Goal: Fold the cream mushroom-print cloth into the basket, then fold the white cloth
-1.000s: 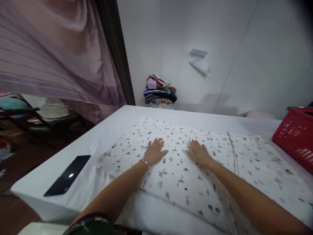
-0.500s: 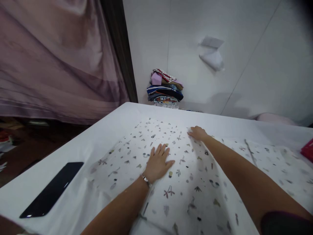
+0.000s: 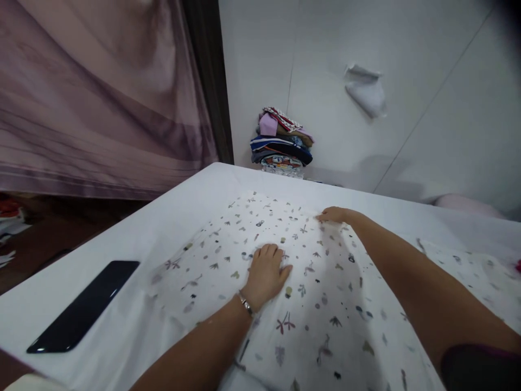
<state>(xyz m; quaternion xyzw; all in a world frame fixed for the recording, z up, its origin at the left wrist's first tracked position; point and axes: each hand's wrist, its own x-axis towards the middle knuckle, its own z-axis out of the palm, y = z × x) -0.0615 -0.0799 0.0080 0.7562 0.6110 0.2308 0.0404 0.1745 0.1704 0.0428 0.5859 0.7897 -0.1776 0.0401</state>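
A white cloth [image 3: 301,326] printed with small leaves and shapes is spread over the white table. My left hand [image 3: 266,274], with a bracelet at the wrist, lies palm down near the cloth's middle, fingers stretched out. At the far edge of the cloth, my right hand [image 3: 331,214] pinches the fabric; its fingertips are partly hidden. A shadowed rise in the cloth runs from that hand toward me. More of the same printed fabric [image 3: 472,271] shows beyond my right forearm.
A black phone [image 3: 85,307] lies on the left of the white table [image 3: 171,217]. Behind the table stands a stack of folded clothes [image 3: 283,144] against the wall. A purple curtain [image 3: 101,108] hangs at left, and a white piece [image 3: 366,92] is on the wall.
My right hand has drawn the far edge of the cloth slightly, and the cloth's right edge now shows beside my forearm. My left hand stays in place, its fingers closer together. The view has shifted slightly.
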